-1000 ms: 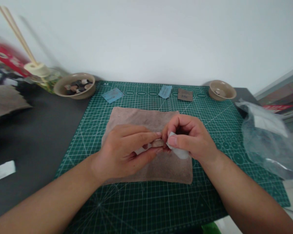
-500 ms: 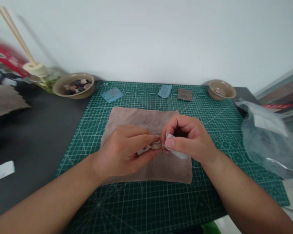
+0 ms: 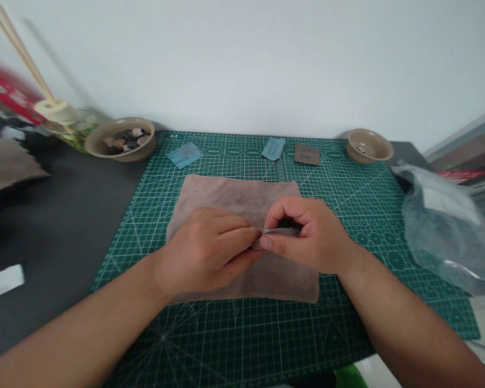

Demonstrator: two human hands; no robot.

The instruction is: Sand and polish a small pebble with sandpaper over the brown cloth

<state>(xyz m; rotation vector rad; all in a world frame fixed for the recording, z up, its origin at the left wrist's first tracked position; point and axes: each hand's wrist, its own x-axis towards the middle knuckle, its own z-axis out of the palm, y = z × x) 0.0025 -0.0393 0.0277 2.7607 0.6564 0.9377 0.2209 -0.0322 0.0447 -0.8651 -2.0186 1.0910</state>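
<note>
Over a brown cloth (image 3: 242,285), my left hand (image 3: 210,250) pinches a small beige piece (image 3: 256,245), perhaps a stone. Fingers hide most of it. My right hand (image 3: 311,231) is closed on a thin, folded pale grey sheet (image 3: 285,231) between thumb and forefinger. Its thumb tip presses at the small piece, and the fingertips of both hands meet there. Whether the sheet is paper or cloth I cannot tell.
Under the cloth lies a green cutting mat (image 3: 210,345). A bowl of stones (image 3: 123,151) stands back left, another bowl (image 3: 369,148) back right. Blue scraps (image 3: 185,155) and a brown square (image 3: 307,154) lie behind the cloth. Right is a plastic bag (image 3: 448,231); left, a reed diffuser (image 3: 59,113).
My right hand has shifted slightly left and closed in on the small piece. The pale sheet, which hung below the thumb, now lies above it. My left hand stays nearly in place.
</note>
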